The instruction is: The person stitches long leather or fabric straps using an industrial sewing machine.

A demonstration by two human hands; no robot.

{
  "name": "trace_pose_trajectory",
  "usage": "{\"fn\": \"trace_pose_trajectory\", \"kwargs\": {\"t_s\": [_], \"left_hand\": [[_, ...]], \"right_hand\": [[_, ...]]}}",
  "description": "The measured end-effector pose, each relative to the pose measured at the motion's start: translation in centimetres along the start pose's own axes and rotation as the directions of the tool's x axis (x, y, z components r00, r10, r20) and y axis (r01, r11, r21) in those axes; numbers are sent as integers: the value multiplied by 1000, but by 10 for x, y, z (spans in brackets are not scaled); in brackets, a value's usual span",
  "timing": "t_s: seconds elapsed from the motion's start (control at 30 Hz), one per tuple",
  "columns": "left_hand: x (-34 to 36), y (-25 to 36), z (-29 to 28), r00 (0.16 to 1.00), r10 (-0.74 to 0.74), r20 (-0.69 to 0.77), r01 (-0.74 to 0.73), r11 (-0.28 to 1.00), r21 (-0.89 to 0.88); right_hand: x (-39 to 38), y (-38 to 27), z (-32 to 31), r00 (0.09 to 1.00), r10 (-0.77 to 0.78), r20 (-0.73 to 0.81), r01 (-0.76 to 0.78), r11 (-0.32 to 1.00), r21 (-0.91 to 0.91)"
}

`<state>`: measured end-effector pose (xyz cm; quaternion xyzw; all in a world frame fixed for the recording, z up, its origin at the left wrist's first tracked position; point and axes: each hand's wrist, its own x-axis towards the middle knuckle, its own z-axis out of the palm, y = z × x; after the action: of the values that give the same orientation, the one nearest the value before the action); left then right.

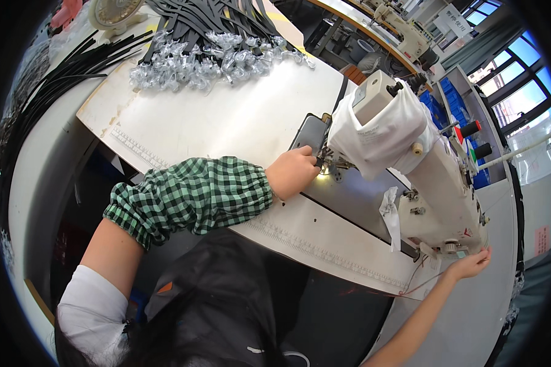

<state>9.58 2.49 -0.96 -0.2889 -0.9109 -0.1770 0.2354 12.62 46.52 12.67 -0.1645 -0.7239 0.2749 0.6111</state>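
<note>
My left hand (292, 172), its forearm in a green and black checked sleeve, is at the needle area of a white sewing machine (438, 189). Its fingertips are pinched on a small black piece (318, 163), mostly hidden by the fingers and the machine head. A small lamp lights the metal plate beside them. My right hand (469, 264) reaches to the machine's right end, with fingers curled at the handwheel, which is largely out of sight. A white cloth (373, 131) covers the machine head. Just beyond my left hand lies a dark phone-like slab (310, 133).
Black straps with clear plastic-wrapped ends (211, 58) are heaped at the table's far side. More black strips (49, 101) hang at the left. A ruler strip (312, 249) runs along the near edge. Thread spools (469, 128) stand behind the machine, near blue bins (453, 101).
</note>
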Motion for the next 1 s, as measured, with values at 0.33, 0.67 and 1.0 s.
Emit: {"fn": "trace_pose_trajectory", "kwargs": {"t_s": [0.33, 0.67, 1.0], "left_hand": [[3, 3, 0, 1000, 9, -14, -10, 999, -36], [2, -5, 6, 999, 10, -41, -14, 997, -76], [5, -5, 3, 998, 38, -40, -40, 998, -42]], "right_hand": [[158, 182, -20, 893, 251, 373, -121, 934, -337], [56, 161, -10, 859, 458, 228, -490, 864, 112], [125, 165, -15, 812, 460, 358, -366, 880, -303]]}}
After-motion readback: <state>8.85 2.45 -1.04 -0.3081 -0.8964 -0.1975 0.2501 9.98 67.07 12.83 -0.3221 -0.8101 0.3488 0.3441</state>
